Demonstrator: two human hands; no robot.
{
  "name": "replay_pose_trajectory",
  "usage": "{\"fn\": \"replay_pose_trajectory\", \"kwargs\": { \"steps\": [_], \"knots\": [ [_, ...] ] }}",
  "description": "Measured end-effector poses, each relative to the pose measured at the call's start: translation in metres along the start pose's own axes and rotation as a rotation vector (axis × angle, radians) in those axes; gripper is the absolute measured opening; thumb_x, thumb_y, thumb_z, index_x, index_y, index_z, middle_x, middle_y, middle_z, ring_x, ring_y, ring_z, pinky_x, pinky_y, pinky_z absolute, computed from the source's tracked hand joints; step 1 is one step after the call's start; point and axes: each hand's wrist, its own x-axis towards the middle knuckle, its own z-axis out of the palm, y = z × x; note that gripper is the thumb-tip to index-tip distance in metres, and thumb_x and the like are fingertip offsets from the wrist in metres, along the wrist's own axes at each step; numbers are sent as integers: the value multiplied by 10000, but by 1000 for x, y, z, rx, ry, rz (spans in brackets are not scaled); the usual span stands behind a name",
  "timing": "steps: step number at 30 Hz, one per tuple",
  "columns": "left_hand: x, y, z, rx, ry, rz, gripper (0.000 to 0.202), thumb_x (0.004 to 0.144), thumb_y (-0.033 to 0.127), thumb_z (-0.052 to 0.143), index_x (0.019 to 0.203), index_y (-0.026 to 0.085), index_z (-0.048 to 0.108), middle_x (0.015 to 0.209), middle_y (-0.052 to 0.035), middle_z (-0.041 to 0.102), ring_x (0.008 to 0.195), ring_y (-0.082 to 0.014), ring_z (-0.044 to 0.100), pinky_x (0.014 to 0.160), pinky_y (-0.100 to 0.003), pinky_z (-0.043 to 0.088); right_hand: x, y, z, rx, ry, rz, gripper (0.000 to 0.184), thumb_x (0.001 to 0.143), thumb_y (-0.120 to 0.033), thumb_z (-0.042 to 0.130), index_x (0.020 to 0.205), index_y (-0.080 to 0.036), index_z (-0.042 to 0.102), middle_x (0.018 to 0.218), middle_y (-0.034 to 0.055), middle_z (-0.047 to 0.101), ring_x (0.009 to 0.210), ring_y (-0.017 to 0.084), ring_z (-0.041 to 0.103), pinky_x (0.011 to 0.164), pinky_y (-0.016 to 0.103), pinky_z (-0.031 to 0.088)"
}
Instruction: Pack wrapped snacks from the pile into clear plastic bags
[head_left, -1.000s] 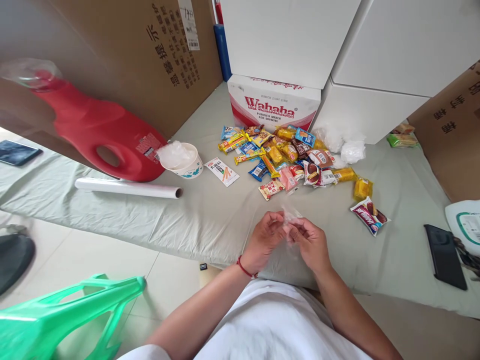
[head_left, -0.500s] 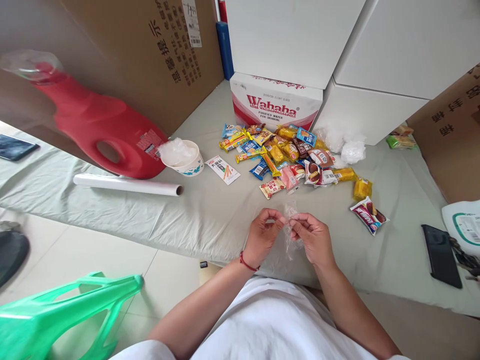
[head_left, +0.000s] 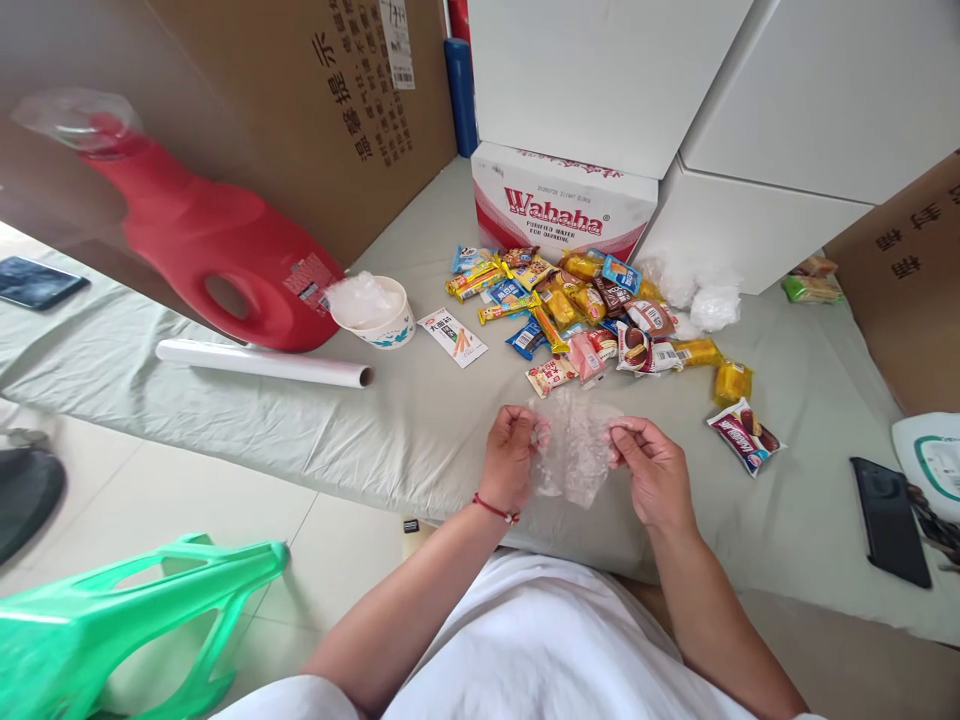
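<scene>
Left hand and right hand each pinch an edge of the film, held between them above the cloth; it is already spread, not yet flat, the snacks lying loose beyond

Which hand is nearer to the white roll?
Left. The left hand is to the right of the white roll, pinching one side of the clear plastic; the right hand pinches its other side, farther right from the roll.
</scene>
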Motion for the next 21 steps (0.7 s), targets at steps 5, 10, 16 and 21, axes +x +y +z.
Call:
{"fn": "replay_pose_trajectory", "kwargs": {
  "steps": [5, 10, 16, 21],
  "knots": [
    [12, 16, -23, 217, 104, 234, 310, 916, 526, 586, 872, 248, 454, 680, 64, 540, 515, -98, 511, 495, -220, 408, 8, -6, -29, 1, 88, 36, 335, 731, -465, 855, 906, -204, 740, 789, 20, 688, 576, 103, 522, 489, 221, 438],
    [25, 31, -51, 421, 79, 318, 277, 954, 518, 539, 888, 259, 467, 522, 93, 444, 398, -108, 393, 415, -228, 320, 17, -8, -66, -33, 85, 133, 384, 655, -468, 907, 888, -205, 752, 778, 21, 689, 542, 88, 488, 455, 205, 406],
    [34, 25, -61, 409, 65, 237, 302, 923, 533, 562, 867, 251, 466, 594, 84, 456, 418, -104, 396, 416, -229, 307, 26, 3, -94, -197, 26, 191, 445, 643, -545, 888, 887, -196, 760, 739, 35, 689, 565, 120, 512, 477, 233, 411],
    [34, 20, -60, 535, 76, 331, 280, 950, 509, 535, 869, 245, 487, 605, 61, 473, 490, -127, 426, 510, -253, 358, 34, 7, -101, -501, 76, 87, 467, 728, -592, 788, 967, -191, 769, 707, 35, 670, 569, 158, 509, 507, 282, 414]
  ]
}}
